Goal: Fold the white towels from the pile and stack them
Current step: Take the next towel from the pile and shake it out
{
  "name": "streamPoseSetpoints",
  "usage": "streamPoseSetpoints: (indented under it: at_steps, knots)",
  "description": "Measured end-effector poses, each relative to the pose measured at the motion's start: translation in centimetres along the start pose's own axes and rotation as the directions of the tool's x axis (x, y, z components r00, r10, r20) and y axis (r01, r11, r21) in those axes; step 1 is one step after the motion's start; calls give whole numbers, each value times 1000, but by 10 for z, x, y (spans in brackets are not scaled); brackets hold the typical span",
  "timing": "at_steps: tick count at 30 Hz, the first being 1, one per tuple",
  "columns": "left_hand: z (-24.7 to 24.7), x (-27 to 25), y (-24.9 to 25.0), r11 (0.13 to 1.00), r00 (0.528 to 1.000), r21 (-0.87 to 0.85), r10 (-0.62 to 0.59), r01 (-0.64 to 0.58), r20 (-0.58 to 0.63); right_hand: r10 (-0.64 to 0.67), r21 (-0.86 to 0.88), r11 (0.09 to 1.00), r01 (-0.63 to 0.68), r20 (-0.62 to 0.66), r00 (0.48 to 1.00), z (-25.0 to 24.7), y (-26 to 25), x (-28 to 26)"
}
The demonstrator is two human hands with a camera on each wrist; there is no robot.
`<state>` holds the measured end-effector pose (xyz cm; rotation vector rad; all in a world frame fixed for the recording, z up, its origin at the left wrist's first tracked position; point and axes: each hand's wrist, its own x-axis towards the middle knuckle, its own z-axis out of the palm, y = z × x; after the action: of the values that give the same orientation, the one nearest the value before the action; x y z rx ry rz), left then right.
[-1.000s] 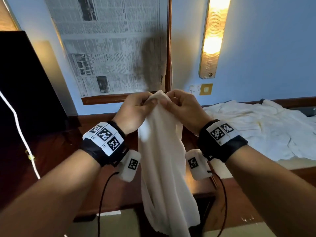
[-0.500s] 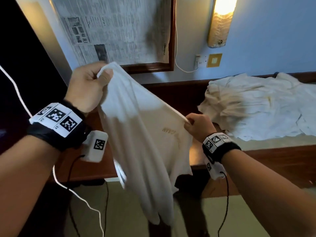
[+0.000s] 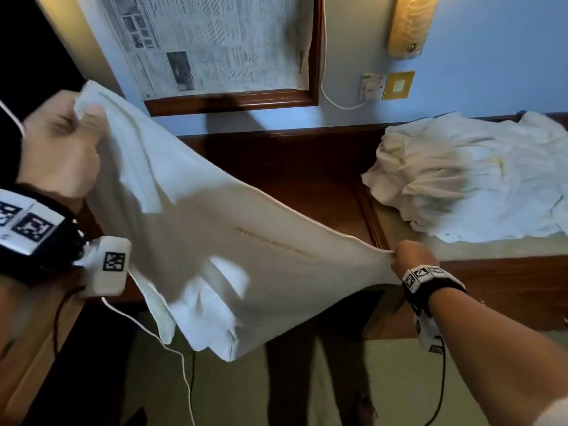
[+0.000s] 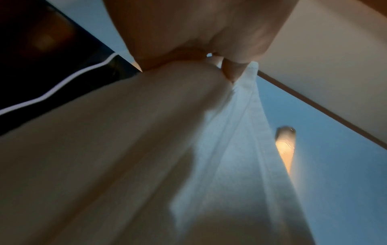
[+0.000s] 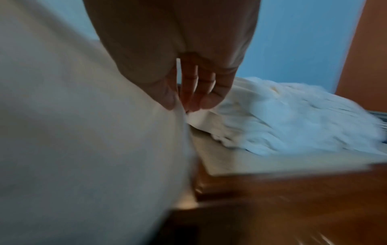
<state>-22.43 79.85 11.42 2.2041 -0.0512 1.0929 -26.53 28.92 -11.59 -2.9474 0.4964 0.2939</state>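
Observation:
A white towel with faint gold lettering hangs stretched in the air between my hands, sloping down from upper left to lower right. My left hand grips its top corner, raised at the far left; in the left wrist view the fingers pinch the bunched towel. My right hand pinches the opposite corner, low, near the desk's front edge; the right wrist view shows thumb and fingers closed on the towel's edge. The pile of white towels lies crumpled on the desk at the right.
A dark wooden desk runs along the blue wall. Above it hang a framed newspaper and a lit wall lamp. A socket with a white cable is on the wall. White cables trail to the floor.
My hands, together at the towel's top a second ago, have drawn far apart. The left hand went up and left, the right hand down and right, spreading the towel out.

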Motion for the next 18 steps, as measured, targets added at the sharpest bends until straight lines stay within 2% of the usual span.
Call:
streamPoseSetpoints:
  at_steps: [1, 2, 3, 4, 5, 6, 7, 8, 11, 12, 15, 18]
  knots:
    - [-58, -5, -31, 985, 966, -123, -86, 119, 246, -67, 18, 998, 67, -32, 997, -5, -15, -5]
    - [7, -34, 43, 977, 967, -211, 45, 9, 253, -169, 72, 982, 176, -96, 981, -12, -34, -12]
    - [-10, -49, 58, 979, 964, -202, 32, 23, 264, -286, 163, 935, 316, -184, 941, -19, -57, -21]
    - [6, -56, 76, 971, 911, -238, 109, -12, 399, -399, 285, 831, 477, -290, 870, -27, -82, -33]
    - [19, -59, 87, 987, 898, -156, 95, -30, 429, -488, 385, 688, 615, -381, 785, -36, -107, -48]
    - [31, -64, 83, 983, 873, -152, 159, -99, 461, -554, 450, 543, 710, -443, 705, -48, -131, -65]
    - [33, -69, 94, 990, 838, -113, 130, -82, 530, -598, 483, 433, 761, -478, 643, -58, -151, -80]
    - [36, -71, 85, 991, 810, -107, 127, -80, 572, -621, 528, 351, 774, -487, 614, -67, -167, -91]
    - [48, -84, 108, 987, 763, -133, 151, -86, 628, -590, 769, 168, 617, -423, 688, -90, -195, -102]
    - [54, -84, 105, 980, 752, -180, 186, -90, 633, -557, 803, 110, 585, -438, 706, -98, -199, -102]
    - [51, -77, 108, 981, 733, -176, 177, -78, 656, -514, 849, -31, 528, -466, 720, -113, -201, -101]
    - [49, -72, 105, 971, 715, -203, 233, -130, 659, -595, 937, -168, 307, -345, 726, -115, -200, -110]
